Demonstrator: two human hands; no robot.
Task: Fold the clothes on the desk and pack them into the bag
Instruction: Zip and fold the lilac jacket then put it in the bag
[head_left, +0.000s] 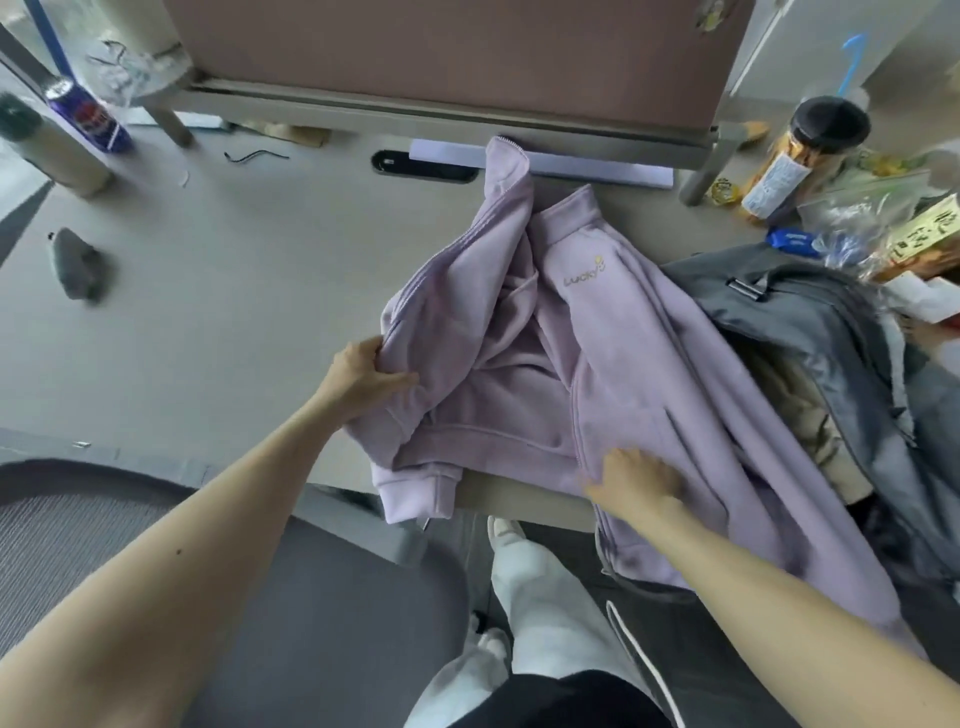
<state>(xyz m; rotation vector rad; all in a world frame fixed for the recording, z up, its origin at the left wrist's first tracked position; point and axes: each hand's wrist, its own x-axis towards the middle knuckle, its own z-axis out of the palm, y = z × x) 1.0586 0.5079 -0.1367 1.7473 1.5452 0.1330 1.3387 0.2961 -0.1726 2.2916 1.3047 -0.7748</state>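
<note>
Head view gives me the lilac jacket (597, 338) lying unzipped on the desk (234, 312), collar towards the far side, its right half draped over the grey bag (810, 317) and hanging past the near edge. The left hand (363, 376) grips a bunch of the jacket's left side, fingers curled into the cloth. The right hand (636, 478) lies on the front panel near the hem; it is blurred, but I read the fingers as straight and flat on the fabric. The bag's mouth is open, with something beige inside. Behind it crowd a black-lidded jar (805, 150) and snack packets (857, 223). Far left I see a blue can (85, 117) and a dark grey lump (78, 265); a grey chair (208, 545) sits under the left arm
</note>
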